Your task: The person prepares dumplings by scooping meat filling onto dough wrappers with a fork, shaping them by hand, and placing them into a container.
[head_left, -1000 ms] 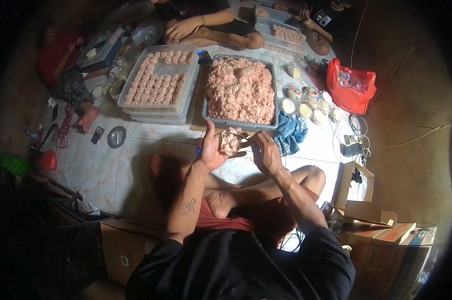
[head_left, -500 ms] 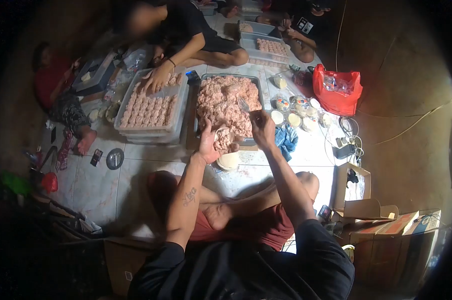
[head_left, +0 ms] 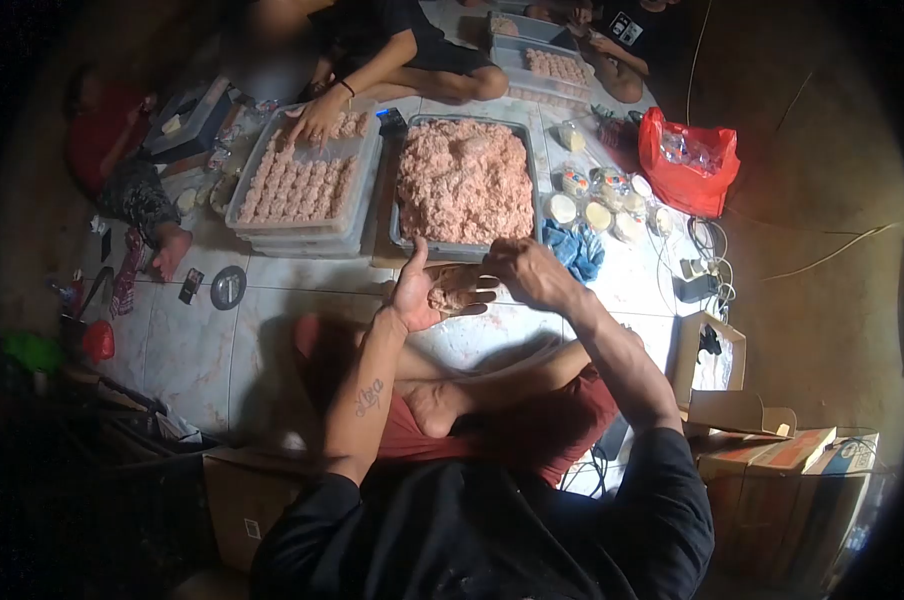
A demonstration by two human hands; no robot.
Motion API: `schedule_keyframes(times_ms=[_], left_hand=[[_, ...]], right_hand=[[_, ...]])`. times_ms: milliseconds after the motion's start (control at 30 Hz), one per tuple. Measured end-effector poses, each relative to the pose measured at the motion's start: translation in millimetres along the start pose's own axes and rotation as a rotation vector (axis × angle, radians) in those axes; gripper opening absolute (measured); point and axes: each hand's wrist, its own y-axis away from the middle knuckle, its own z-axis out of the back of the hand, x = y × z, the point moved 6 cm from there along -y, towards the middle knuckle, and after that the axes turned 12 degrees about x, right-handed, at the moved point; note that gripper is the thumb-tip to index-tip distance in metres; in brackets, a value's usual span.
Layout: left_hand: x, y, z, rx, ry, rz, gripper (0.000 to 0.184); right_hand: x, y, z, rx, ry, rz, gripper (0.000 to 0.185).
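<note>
My left hand (head_left: pixel 419 298) is palm up with its fingers spread, bearing a small amount of pink paste (head_left: pixel 440 299) on what looks like a thin wrapper. Close to its fingertips is my right hand (head_left: pixel 534 274), its fingers pressed together; whatever they grip is hidden. Just beyond both hands stands a grey tub (head_left: pixel 396 215) heaped with pink minced paste (head_left: pixel 464 180). Left of it, a clear tray (head_left: pixel 364 205) holds rows of shaped pink pieces (head_left: pixel 297 190). A co-worker's hand (head_left: pixel 317 118) reaches over that tray.
Packs of pale round wrappers (head_left: pixel 598 215), a blue cloth (head_left: pixel 575 250) and a red bag (head_left: pixel 687 165) are on the right. Cables and a power strip (head_left: pixel 698 270) lie near an open cardboard box (head_left: pixel 710 365). Co-workers sit beyond; a dark round lid (head_left: pixel 229 287) is at left.
My right hand has drawn back from over the tub toward my left fingertips. The lump on my left palm looks smaller than a second ago. A co-worker's hand has come over the tray.
</note>
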Motion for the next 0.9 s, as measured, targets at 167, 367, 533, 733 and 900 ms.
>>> schedule_keyframes(times_ms=[167, 367, 533, 733, 900], left_hand=[[3, 8, 0, 0.12, 0.072, -0.074, 0.108], [0, 15, 29, -0.102, 0.182, -0.391, 0.109], [4, 17, 29, -0.142, 0.278, -0.421, 0.105], [23, 20, 53, -0.258, 0.166, -0.401, 0.097], [1, 22, 32, -0.363, -0.33, -0.32, 0.098]], right_hand=[[24, 6, 23, -0.08, -0.156, -0.133, 0.023], [14, 26, -29, -0.229, -0.006, -0.283, 0.021], [30, 35, -56, -0.257, -0.144, -0.42, 0.01], [34, 38, -87, -0.276, -0.318, -0.392, 0.006], [1, 40, -93, -0.594, -0.853, -0.518, 0.024]])
